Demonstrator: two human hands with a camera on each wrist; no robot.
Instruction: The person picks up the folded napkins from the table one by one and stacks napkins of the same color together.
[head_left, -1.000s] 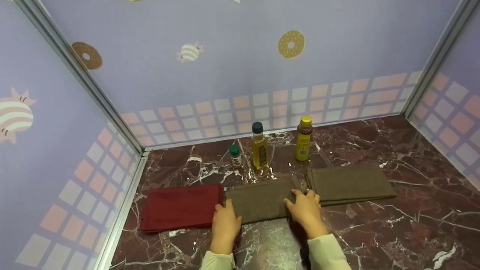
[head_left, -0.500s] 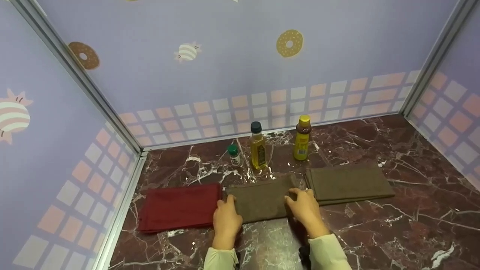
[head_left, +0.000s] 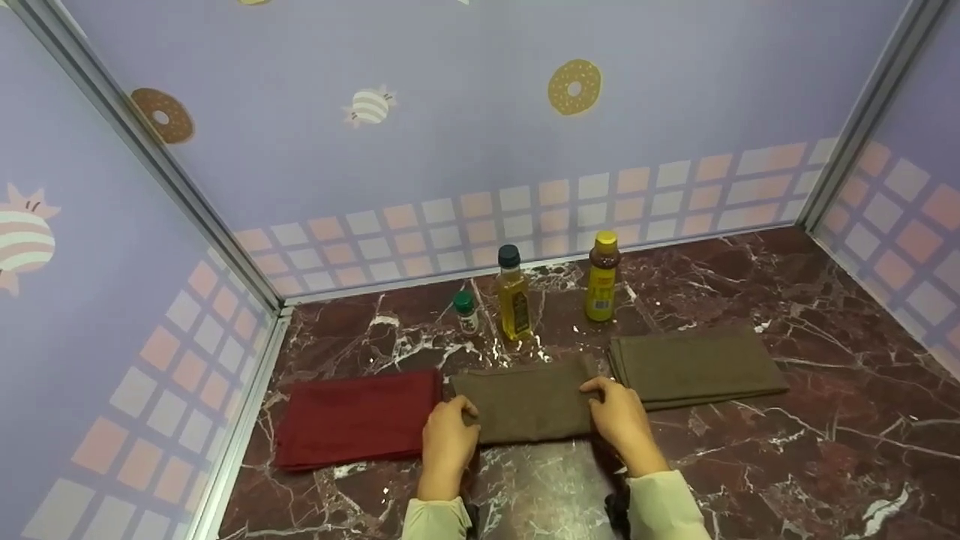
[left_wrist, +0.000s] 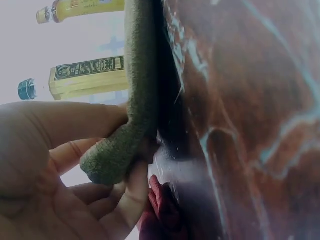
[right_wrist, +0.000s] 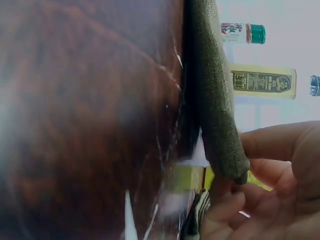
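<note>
A folded olive-brown cloth (head_left: pixel 532 401) lies in the middle of the counter in the head view. My left hand (head_left: pixel 450 444) pinches its left end; in the left wrist view the thumb is on top of the cloth edge (left_wrist: pixel 142 65) and fingers are beneath it. At the other end my right hand (head_left: pixel 624 421) pinches the cloth, with its edge (right_wrist: pixel 217 95) between thumb and fingers in the right wrist view. A folded red cloth (head_left: pixel 356 416) lies close to the left hand. Beside the right hand is a second folded olive-brown cloth (head_left: pixel 697 367).
Behind the cloths stand a small green-capped shaker (head_left: pixel 466 313), an oil bottle (head_left: pixel 514 296) with a dark cap and a yellow-capped bottle (head_left: pixel 602 281). Patterned panels (head_left: pixel 420 150) enclose the dark red marbled counter (head_left: pixel 810 450) at the back and both sides.
Both hands have gone from resting at the middle cloth's ends to pinching its edges. Its right end has shifted slightly to the right. The other cloths and the bottles stay in place.
</note>
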